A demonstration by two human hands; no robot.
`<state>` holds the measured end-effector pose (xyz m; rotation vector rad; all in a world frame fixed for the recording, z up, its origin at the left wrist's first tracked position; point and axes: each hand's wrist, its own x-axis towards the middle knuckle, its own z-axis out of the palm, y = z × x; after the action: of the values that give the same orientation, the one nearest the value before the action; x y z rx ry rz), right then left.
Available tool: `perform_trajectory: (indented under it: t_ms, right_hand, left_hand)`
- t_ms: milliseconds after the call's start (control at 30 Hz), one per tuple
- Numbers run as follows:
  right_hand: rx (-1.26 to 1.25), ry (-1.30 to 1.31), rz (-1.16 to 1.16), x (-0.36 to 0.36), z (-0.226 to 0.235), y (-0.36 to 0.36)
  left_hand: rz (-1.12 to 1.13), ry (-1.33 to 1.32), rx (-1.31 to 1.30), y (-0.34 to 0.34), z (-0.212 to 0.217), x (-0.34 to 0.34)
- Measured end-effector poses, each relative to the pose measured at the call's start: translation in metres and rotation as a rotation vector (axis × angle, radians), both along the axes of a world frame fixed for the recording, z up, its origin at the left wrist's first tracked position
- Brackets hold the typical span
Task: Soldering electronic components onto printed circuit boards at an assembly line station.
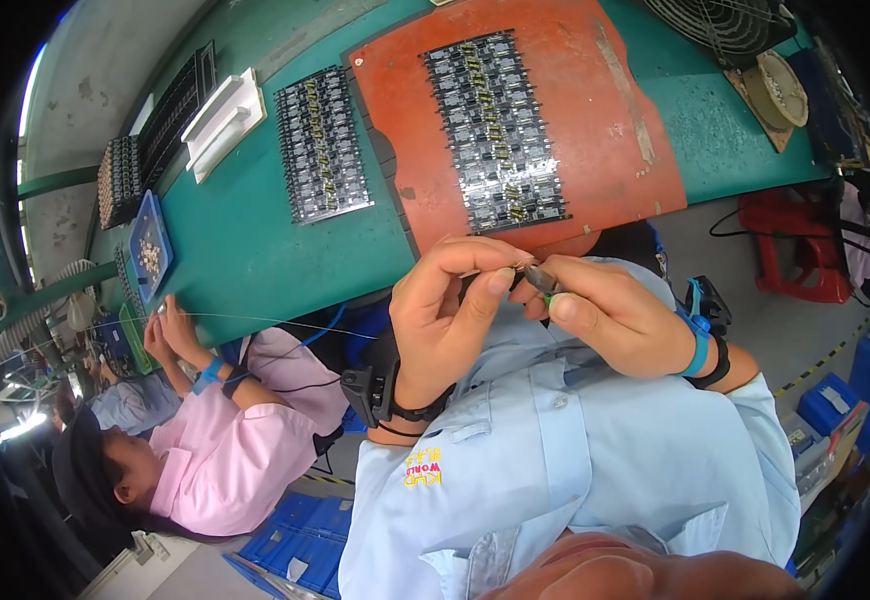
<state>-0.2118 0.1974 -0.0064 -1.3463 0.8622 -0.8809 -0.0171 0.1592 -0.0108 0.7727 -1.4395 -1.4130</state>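
Note:
My left hand is raised in front of my chest, thumb and forefinger pinched on a small thin piece too tiny to name. My right hand is closed around small cutting pliers with a bit of green showing at the handle. The jaws of the pliers meet the left fingertips. Just beyond both hands, a long panel of small circuit boards lies on an orange mat. Another such panel rests to its left on the green table.
A co-worker in a pink shirt sits at the left, hands near a blue tray of small parts. White holders and black racks stand at the far left. A fan, a spool and a red stool are at the right.

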Motion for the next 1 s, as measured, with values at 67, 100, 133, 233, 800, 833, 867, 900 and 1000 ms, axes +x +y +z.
perform_trajectory:
  t_ms: [67, 100, 133, 233, 800, 833, 867, 900, 1000]
  right_hand:
    - [0.0, 0.013, 0.006, 0.0, 0.0, 0.001]
    - [-0.008, 0.018, 0.0, 0.001, 0.0, 0.002]
    - [-0.017, 0.023, -0.006, 0.001, 0.0, 0.002]
    - [-0.014, 0.038, 0.004, 0.0, 0.003, 0.001]
    - [0.026, 0.086, 0.026, -0.002, 0.009, -0.001]
    - [0.041, 0.084, 0.03, -0.003, 0.009, 0.0]
    - [0.042, 0.083, 0.03, -0.003, 0.009, 0.0]
    - [0.033, 0.069, 0.021, -0.002, 0.009, 0.0]
    - [0.017, 0.04, 0.004, -0.001, 0.007, 0.0]
  left_hand:
    - [-0.006, -0.013, -0.017, 0.001, 0.0, 0.001]
    - [-0.005, -0.021, -0.01, 0.003, 0.002, 0.001]
    - [-0.004, -0.03, -0.004, 0.004, 0.004, 0.001]
    - [0.001, -0.059, -0.018, 0.004, 0.006, 0.001]
    - [0.004, -0.214, -0.181, 0.001, -0.001, 0.006]
    - [0.0, -0.223, -0.213, 0.0, -0.001, 0.007]
    - [-0.001, -0.224, -0.213, -0.001, -0.001, 0.007]
    - [-0.007, -0.26, -0.257, -0.003, -0.001, 0.008]
    - [-0.02, -0.333, -0.345, -0.006, 0.0, 0.009]
